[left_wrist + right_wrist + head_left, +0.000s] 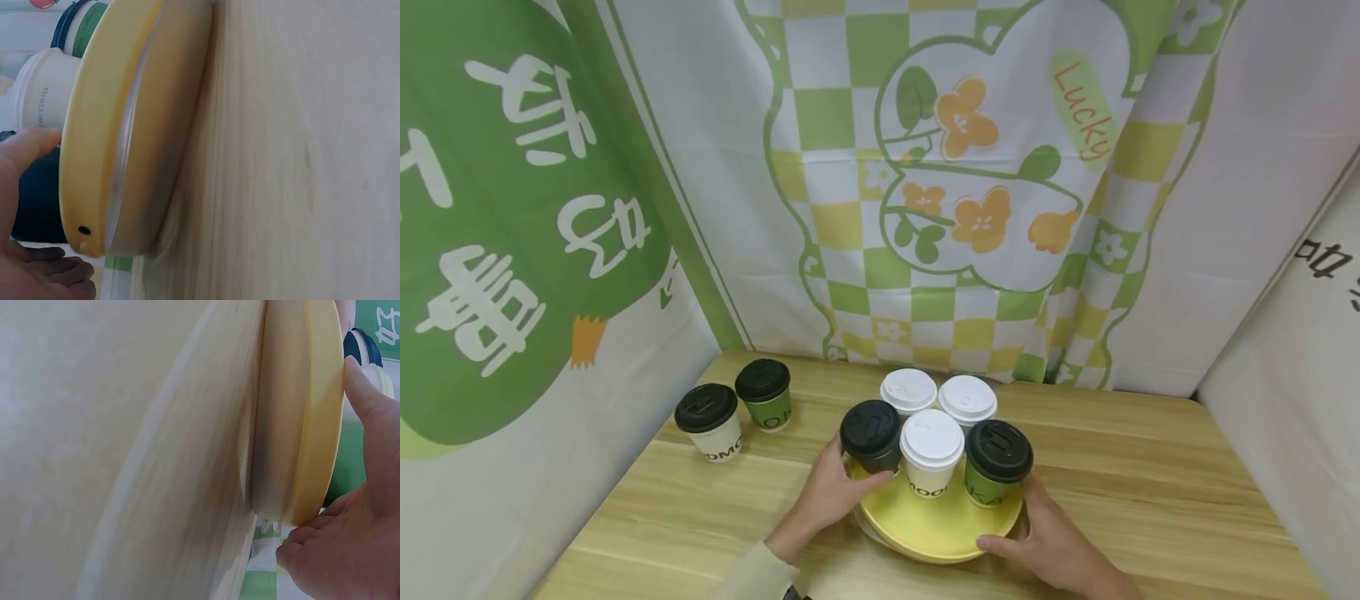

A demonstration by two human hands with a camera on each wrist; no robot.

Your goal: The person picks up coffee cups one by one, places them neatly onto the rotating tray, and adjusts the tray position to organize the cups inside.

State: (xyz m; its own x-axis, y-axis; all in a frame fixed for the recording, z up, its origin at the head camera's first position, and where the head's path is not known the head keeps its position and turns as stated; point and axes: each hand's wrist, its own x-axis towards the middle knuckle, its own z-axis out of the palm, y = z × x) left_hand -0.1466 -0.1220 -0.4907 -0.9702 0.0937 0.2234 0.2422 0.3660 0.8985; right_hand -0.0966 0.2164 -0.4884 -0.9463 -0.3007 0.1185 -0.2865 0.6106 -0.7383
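Observation:
A round yellow tray point(925, 533) on a paler base stands on the wooden table and bears several lidded paper coffee cups. My left hand point(835, 492) holds its left side, thumb over the rim beside a dark cup with a black lid point(871, 433). On the opposite side my right hand point(1048, 537) grips the edge, its thumb on the rim and fingers beside the green cup with a black lid point(997, 458). A white-lidded cup point(931, 450) stands between those two. Behind it are two more white-lidded cups, one at left point(909, 392) and one at right point(967, 400).
Left of the tray, a white cup with a black lid point(709, 421) and a green cup with a black lid point(764, 396) stand on the table point(1150, 475). A printed green and white cloth point(820, 217) hangs along the table's back edge, with more cloth at both sides.

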